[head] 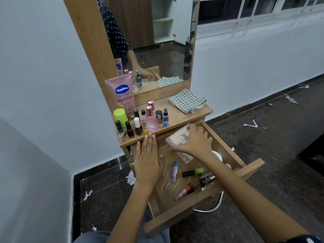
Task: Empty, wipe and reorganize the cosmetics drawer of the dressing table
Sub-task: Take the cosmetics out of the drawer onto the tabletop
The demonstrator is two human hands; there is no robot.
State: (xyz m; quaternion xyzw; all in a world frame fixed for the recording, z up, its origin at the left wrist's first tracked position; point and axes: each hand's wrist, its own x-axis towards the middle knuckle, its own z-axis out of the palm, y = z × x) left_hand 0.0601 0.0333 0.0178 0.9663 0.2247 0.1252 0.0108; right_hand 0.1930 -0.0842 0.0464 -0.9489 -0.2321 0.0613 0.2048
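Right hand (194, 141) grips clear box (178, 139) over open drawer (201, 204) — left hand (148, 160) flat, fingers straight, fingertips at tabletop's (189, 116) near edge.

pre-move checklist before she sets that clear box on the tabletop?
1. Grip: right hand curls over the clear plastic box, held above the open drawer: ok.
2. Box lid closed: cannot tell.
3. Landing spot: bare tabletop between the bottle cluster and the checked cloth: ok.
4. Left hand lies flat, fingertips at the tabletop edge, left of that spot: ok.
5. Drawer emptied: not ok; blue-capped tube, green-capped bottle and others are inside.
6. Cloth within reach for wiping: ok.
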